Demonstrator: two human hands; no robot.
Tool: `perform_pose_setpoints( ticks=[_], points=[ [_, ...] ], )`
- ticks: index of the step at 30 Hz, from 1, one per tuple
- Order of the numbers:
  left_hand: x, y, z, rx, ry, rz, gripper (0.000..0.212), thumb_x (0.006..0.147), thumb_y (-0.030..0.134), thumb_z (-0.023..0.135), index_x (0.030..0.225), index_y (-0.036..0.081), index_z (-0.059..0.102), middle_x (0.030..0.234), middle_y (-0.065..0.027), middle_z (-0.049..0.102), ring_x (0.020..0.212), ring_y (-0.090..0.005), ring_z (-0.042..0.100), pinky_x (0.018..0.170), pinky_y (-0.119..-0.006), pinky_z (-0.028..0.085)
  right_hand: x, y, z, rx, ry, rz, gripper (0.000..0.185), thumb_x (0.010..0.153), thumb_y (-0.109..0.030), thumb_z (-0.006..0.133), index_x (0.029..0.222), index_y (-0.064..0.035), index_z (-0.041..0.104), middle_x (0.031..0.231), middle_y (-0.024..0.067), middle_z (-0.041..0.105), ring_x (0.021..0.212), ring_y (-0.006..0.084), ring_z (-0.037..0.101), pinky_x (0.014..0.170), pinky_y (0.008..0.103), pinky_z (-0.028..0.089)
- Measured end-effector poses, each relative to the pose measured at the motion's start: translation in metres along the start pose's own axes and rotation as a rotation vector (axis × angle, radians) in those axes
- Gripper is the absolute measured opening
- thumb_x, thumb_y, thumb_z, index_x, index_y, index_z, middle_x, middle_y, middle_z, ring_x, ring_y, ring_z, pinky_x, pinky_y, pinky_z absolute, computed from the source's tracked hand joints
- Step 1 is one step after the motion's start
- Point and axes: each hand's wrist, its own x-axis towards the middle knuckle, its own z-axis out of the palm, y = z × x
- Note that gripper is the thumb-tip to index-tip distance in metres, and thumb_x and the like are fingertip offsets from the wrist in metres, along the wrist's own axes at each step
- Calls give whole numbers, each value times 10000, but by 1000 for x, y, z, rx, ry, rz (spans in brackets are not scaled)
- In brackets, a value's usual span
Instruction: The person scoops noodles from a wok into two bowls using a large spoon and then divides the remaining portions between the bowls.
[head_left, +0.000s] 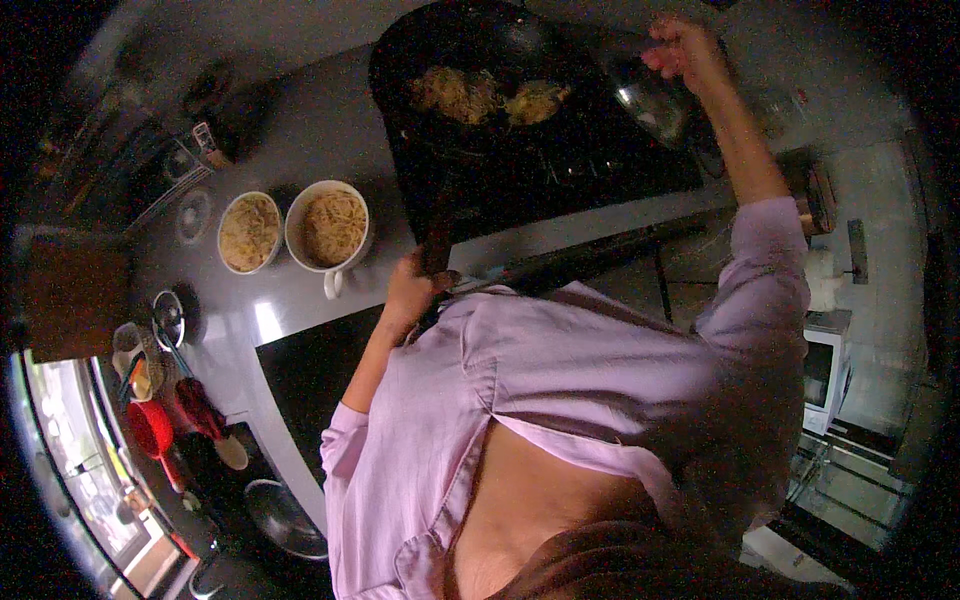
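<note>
At the cooktop's near edge, my left hand (411, 294) is closed around the dark handle (436, 251) of a black frying pan. In the pan two browned, uneven pieces of food (457, 94) lie side by side, the smaller one (536, 102) on the right. My right hand (679, 56) is raised over the right side of the black cooktop (517, 195), its fingers curled; whether it holds anything cannot be told. Below it lies a shiny, blurred metal or glass item (652, 105). Left of the cooktop stand a white bowl (223, 244) and a white mug (334, 283), both holding a pale shredded mixture.
On the left counter are a small round glass lid (169, 319), a red strainer or pan (150, 429), dark red mitt-like cloth (199, 409) and a steel pan (281, 517). A wire rack (172, 199) stands at the back left. A white microwave (821, 375) is at the far right.
</note>
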Motion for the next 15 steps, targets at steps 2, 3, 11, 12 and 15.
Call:
perform_pose_setpoints(
  ticks=[2, 3, 11, 12, 15],
  points=[
    [1, -3, -1, 58, 14, 17, 347, 578, 120, 603, 870, -32, 491, 739, -114, 539, 628, -184, 486, 571, -274, 393, -2, 8, -10, -16, -61, 88, 188, 702, -192, 433, 789, -32, 480, 643, 81, 526, 534, 179, 553, 394, 247, 405],
    [0, 2, 0, 109, 37, -4, 345, 577, 124, 605, 864, -30, 491, 727, -107, 536, 625, -185, 480, 573, -277, 390, -5, 16, -10, 24, -27, 78, 187, 701, -187, 430, 789, -29, 477, 638, 88, 528, 541, 186, 554, 399, 254, 408],
    [-2, 24, -7, 167, -81, -12, 287, 615, 145, 587, 818, -28, 481, 673, -61, 509, 605, -156, 450, 553, -277, 374, -14, 135, 73, 661, 115, 94, 131, 707, -102, 384, 775, -23, 463, 717, 186, 561, 580, 245, 559, 427, 276, 395],
    [-9, 46, -6, 131, -84, -27, 286, 627, 156, 587, 817, -30, 481, 676, -56, 507, 603, -149, 449, 548, -273, 374, -15, 138, 84, 681, 112, 80, 126, 712, -99, 384, 778, -21, 457, 708, 192, 558, 582, 246, 560, 405, 268, 368],
    [-21, 58, -2, 27, 19, -17, 293, 657, 188, 591, 822, -30, 487, 678, -43, 501, 592, -128, 442, 526, -256, 368, -20, 130, 107, 763, 192, 150, 124, 710, -88, 390, 784, -11, 453, 711, 195, 558, 579, 244, 559, 397, 259, 356]
  ],
)
